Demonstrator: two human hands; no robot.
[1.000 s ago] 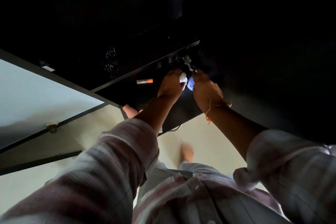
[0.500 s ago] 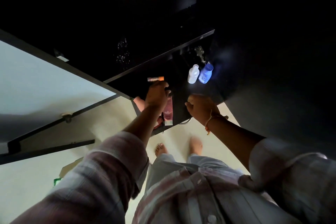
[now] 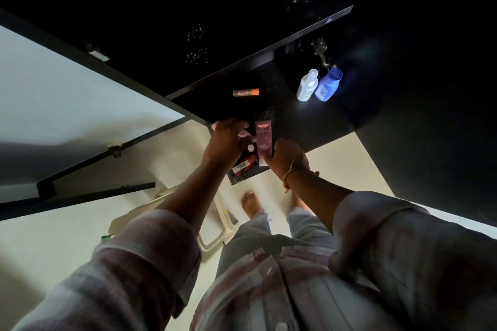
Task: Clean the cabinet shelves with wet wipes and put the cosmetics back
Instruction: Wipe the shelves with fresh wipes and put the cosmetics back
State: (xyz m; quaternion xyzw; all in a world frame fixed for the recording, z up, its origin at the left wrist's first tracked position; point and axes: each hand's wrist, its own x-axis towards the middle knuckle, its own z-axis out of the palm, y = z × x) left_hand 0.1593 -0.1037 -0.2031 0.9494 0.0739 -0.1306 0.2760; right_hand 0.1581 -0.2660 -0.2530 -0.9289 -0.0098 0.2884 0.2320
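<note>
Head view, dim lighting inside cabinet.

Right hand (image 3: 287, 156): fingers curled at lower end of pink tube (image 3: 263, 137), gripping it. Tube stands roughly upright at front edge of dark shelf (image 3: 309, 126), between the two hands. Thread band on right wrist.

Left hand (image 3: 228, 140): fingers bent, just left of pink tube, over a small pale item (image 3: 243, 133) mostly hidden by the knuckles. Cannot tell whether they actually grip it.

Below and between hands: dark tray (image 3: 239, 179) holding a red-labelled item (image 3: 243, 165) and a white cap (image 3: 250, 147). Label text too small to read.

Further back on shelf: orange-capped stick (image 3: 246, 92) lying flat, well apart from hands. To the right, white bottle (image 3: 307, 86) and blue bottle (image 3: 328, 84) upright, side by side, approx touching. Metal hinge (image 3: 320, 51) just behind them.

Cabinet door (image 3: 80, 105) open at left, pale panel w/ dark frame. Floor pale; bare foot (image 3: 250, 203) visible below tray, pale stool (image 3: 215, 234) beside it.
</note>
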